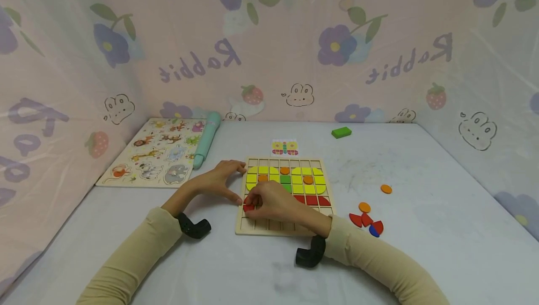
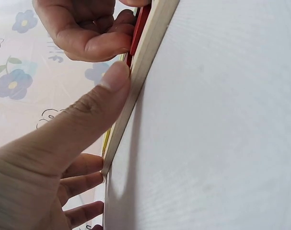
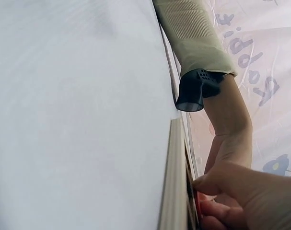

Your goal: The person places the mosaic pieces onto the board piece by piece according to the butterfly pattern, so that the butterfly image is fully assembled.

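A square wooden grid board lies flat on the table, with yellow tiles, orange discs, green squares and a row of red tiles in its cells. My right hand reaches over the board and pinches a red tile between thumb and fingers at the left end of the red row. My left hand is at the board's left edge, its thumb near the red tile and its fingers spread farther up along the rim. The right palm and forearm hide some lower cells.
A small butterfly picture card lies behind the board. At the right are loose orange discs, red wedges and a blue piece. A green block sits farther back. An animal puzzle and a teal wand-shaped object lie left.
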`<state>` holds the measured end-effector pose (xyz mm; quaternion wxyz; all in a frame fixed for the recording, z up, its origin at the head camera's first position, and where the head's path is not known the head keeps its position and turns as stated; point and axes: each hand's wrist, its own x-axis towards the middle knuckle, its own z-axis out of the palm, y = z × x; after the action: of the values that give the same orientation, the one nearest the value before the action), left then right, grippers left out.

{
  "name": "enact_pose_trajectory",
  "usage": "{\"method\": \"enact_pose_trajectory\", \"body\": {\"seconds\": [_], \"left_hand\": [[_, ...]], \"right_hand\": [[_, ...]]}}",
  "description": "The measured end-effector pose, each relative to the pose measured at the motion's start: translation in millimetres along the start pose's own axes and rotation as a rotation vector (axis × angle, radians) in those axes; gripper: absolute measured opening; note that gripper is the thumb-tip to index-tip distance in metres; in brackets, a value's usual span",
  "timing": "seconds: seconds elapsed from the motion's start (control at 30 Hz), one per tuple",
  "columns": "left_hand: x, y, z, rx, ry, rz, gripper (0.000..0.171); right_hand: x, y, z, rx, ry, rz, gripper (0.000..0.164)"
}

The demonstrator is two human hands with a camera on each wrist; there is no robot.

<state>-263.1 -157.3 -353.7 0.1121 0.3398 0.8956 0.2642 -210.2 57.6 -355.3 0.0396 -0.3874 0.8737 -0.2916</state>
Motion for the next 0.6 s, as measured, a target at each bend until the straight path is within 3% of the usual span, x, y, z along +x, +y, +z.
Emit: {"method": "enact_pose_trajectory", "body": {"seconds": [0.27, 0.6], "left_hand": [[-0.9, 1.1, 0.4, -0.006, 0.001, -0.010, 0.079], [0.1, 0.0, 0.8, -0.006, 0.000, -0.008, 0.079]], "right_hand": [[2.1, -2.0, 2.4, -0.079, 0.025, 0.012, 0.016], [-1.0, -4.4, -6.6, -0.032, 0.032, -0.019, 0.016]]}}
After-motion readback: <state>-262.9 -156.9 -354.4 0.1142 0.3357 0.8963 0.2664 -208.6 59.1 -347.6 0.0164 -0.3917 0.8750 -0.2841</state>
